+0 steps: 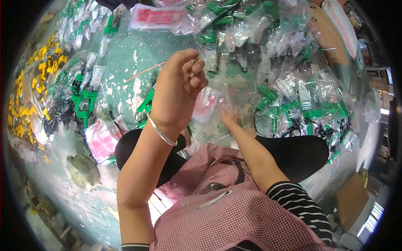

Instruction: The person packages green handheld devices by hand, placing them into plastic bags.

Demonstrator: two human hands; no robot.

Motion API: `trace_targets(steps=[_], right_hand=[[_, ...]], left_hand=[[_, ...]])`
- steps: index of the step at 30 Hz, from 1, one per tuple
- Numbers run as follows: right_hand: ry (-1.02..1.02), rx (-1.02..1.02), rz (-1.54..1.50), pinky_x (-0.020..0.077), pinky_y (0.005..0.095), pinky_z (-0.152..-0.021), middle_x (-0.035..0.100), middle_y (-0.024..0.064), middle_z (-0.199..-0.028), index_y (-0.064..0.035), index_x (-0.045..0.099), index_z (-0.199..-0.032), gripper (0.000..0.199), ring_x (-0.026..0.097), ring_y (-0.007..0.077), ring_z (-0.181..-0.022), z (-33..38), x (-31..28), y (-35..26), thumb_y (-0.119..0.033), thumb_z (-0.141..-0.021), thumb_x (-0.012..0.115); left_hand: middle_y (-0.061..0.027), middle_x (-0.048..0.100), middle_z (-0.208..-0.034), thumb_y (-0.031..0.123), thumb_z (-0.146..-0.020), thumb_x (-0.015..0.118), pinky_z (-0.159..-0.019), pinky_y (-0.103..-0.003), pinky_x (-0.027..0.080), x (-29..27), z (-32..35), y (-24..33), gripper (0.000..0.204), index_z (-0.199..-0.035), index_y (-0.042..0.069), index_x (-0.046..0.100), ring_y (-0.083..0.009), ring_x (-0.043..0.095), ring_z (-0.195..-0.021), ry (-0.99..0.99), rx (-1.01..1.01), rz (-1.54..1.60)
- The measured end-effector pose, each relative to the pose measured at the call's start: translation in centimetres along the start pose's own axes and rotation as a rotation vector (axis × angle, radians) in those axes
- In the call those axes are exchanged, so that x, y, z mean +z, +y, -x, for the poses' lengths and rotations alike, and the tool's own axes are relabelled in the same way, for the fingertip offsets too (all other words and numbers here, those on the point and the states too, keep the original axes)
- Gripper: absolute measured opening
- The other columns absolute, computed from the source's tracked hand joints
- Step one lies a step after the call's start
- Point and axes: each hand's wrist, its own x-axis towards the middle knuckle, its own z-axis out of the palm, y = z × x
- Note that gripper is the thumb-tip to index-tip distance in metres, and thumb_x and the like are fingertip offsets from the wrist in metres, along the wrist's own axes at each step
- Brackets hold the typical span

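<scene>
My left hand (184, 77) is raised over the middle of the floor, a light bangle round its wrist. Its fingers curl in towards the thumb, and whatever they may hold is hidden. Lower and to the right, my right hand (229, 118) is at the edge of a clear plastic bag (205, 104) with red printing, its fingers apparently closed on that edge. Left of my raised forearm lies a green plastic piece (145, 100), partly covered by it. On the right, green plastic devices (274, 113) with black cords lie in clear bags.
A stack of red-printed bags (159, 16) lies at the far side, with another red-printed pile (102, 140) by my left knee. Bagged green devices (86, 98) and many yellow pieces (42, 71) spread on the left. A thin stick (144, 71) lies on the worn green floor (125, 54).
</scene>
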Motion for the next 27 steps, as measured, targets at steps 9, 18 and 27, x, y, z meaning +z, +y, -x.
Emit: trace_targets(steps=[9,18,27], right_hand=[[-0.224,-0.069,-0.231,0.0484,0.0364,-0.08,0.067,0.018,-0.108,-0.0007,0.062,-0.118,0.044,0.064,0.0277,-0.094,-9.8,-12.6,11.0,-0.028,-0.083,0.062],[-0.134,-0.853,-0.179,0.047,0.028,-0.078,0.062,0.006,-0.088,-0.0026,0.055,-0.1,0.025,0.059,0.0143,-0.085,9.0,-33.6,-14.2,-0.01,-0.08,0.068],[0.237,-0.871,-0.786,0.0459,0.0247,-0.084,0.062,0.0034,-0.095,-0.0023,0.058,-0.109,0.024,0.058,0.0115,-0.094,10.3,-36.9,-19.3,-0.02,-0.093,0.06]], left_hand=[[0.0011,0.049,-0.072,0.019,-0.09,0.056,-0.06,-0.024,0.035,4.1,-4.6,-0.3,0.013,-0.084,0.009,0.051,-0.0086,0.039,-0.058,-0.147,0.094,0.023],[-0.0082,0.065,-0.094,0.015,-0.083,0.065,-0.075,-0.028,0.047,1.8,-4.2,-3.2,0.027,-0.106,0.005,0.056,-0.0218,0.063,-0.086,-0.188,1.012,-1.328],[-0.0084,0.069,-0.084,0.01,-0.085,0.064,-0.069,-0.028,0.049,2.6,-4.9,1.4,0.016,-0.099,0.005,0.067,-0.0156,0.065,-0.075,-0.113,0.757,-1.47]])
